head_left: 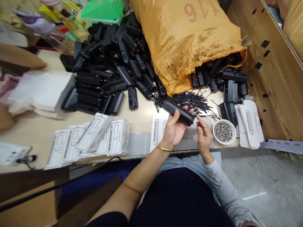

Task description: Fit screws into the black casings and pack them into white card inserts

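My left hand (174, 129) is wrapped round a long black plastic housing (178, 112) with a ribbed top, held tilted above the table edge. My right hand (204, 134) is beside the housing's near right end, fingers curled and pinched together. Whatever they hold, if anything, is too small to make out. Just right of that hand stands a white bowl (224, 131) of small metal screws. Behind the housing lies a heap of thin black sticks (191, 102). Beneath my hands are a grey mat (183, 143) and a printed leaflet (158, 129).
Many black housings (127, 74) are piled at the back left. An orange woven sack (187, 41) spills more at the right. White printed boxes (94, 132) and a leaflet stack (251, 124) flank me. A wooden panel (260, 69) bounds the right; another person's arm (21, 56) shows at left.
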Motion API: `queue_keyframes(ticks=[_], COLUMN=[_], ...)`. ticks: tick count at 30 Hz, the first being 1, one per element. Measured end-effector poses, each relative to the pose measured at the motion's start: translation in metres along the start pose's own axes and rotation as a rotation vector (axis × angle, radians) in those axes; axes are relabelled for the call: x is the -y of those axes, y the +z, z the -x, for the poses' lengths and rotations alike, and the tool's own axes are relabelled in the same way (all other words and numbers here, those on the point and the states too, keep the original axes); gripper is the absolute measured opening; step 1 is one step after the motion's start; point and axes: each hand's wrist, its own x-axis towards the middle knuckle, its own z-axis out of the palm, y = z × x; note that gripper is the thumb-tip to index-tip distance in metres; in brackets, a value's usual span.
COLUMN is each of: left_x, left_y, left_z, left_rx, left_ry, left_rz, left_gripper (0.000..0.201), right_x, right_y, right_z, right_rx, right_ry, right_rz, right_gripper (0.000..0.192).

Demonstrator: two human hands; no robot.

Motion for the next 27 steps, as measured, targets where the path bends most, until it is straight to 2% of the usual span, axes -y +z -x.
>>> queue_keyframes(ticks=[1, 3, 4, 5, 6, 7, 9, 11, 13, 14, 16, 18, 21, 24, 26, 27], left_x=[-0.001, 0.004, 0.01, 0.017, 0.023, 0.029, 0.034, 0.031, 0.027, 0.026, 0.03, 0.037, 0.04, 0.021, 0.0, -0.01], left_y=[-0.002, -0.013, -0.021, -0.029, -0.036, -0.041, -0.044, -0.04, -0.036, -0.035, -0.038, -0.044, -0.055, -0.071, -0.083, -0.089], left_z=[0.004, 0.008, 0.007, 0.002, -0.004, -0.013, -0.03, -0.043, -0.051, -0.054, -0.057, -0.059, -0.053, -0.03, -0.008, 0.002], left_rx=[0.099, 0.307, 0.389, 0.424, 0.389, 0.338, 0.206, 0.165, 0.167, 0.16, 0.118, 0.101, 0.216, 0.326, 0.278, 0.233], left_ry=[0.09, 0.313, 0.382, 0.395, 0.374, 0.351, 0.307, 0.246, 0.197, 0.192, 0.219, 0.288, 0.378, 0.471, 0.561, 0.59], left_rz=[-0.066, -0.334, -0.526, -0.722, -0.865, -0.911, -0.804, -0.641, -0.577, -0.606, -0.794, -1.052, -1.256, -1.406, -1.508, -1.536], left_gripper=[0.026, 0.044, 0.047, 0.044, 0.041, 0.039, 0.043, 0.052, 0.058, 0.057, 0.051, 0.05, 0.073, 0.079, 0.073, 0.069], right_x=[0.0, 0.0, 0.0, 0.001, 0.002, 0.003, 0.004, 0.004, 0.002, 0.001, 0.0, 0.001, 0.006, 0.014, 0.017, 0.017], right_y=[-0.007, -0.021, -0.028, -0.034, -0.039, -0.043, -0.05, -0.054, -0.057, -0.058, -0.057, -0.051, -0.025, 0.016, 0.039, 0.045], right_z=[0.0, -0.003, -0.006, -0.009, -0.012, -0.015, -0.019, -0.022, -0.023, -0.024, -0.028, -0.035, -0.049, -0.059, -0.062, -0.064], right_rx=[-0.027, -0.156, -0.218, -0.254, -0.252, -0.225, -0.166, -0.153, -0.158, -0.141, -0.089, -0.026, 0.153, 0.46, 0.608, 0.623], right_ry=[0.059, 0.135, 0.153, 0.162, 0.169, 0.168, 0.154, 0.153, 0.186, 0.204, 0.215, 0.202, 0.126, -0.005, -0.077, -0.1], right_rz=[-0.021, -0.047, -0.048, -0.037, -0.014, 0.016, 0.065, 0.076, 0.069, 0.067, 0.08, 0.115, 0.216, 0.354, 0.436, 0.462], right_gripper=[0.036, 0.034, 0.032, 0.029, 0.027, 0.026, 0.025, 0.024, 0.024, 0.023, 0.023, 0.023, 0.022, 0.018, 0.017, 0.018])
